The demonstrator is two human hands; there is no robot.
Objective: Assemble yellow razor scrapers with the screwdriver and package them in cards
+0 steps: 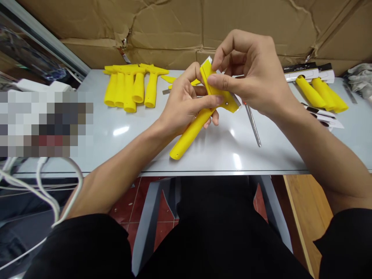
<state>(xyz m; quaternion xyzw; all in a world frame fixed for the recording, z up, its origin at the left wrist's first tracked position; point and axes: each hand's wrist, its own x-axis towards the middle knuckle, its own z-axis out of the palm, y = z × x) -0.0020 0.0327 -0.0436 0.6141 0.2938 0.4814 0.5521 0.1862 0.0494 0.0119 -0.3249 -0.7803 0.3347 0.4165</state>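
A yellow scraper (192, 133) with a tube-shaped handle and a wide, flat head is held up over the table, its handle slanting down to the left. My left hand (186, 100) grips it where handle and head meet, thumb lying across the head. With thumb and fingers, my right hand (252, 73) pinches the head near its upper end. A shiny metal strip shows along the head's edge, partly covered by my right fingers. Below my right hand, a slim metal rod tool (252, 126) with a bit of red at its top lies on the table.
Several yellow scraper bodies (129, 85) stand at the back left. More yellow handles (310, 93) lie at the right, beside black-and-white packages (300, 72). Cardboard (162, 27) lines the back of the white table (116, 149). White cables (43, 186) hang at the left.
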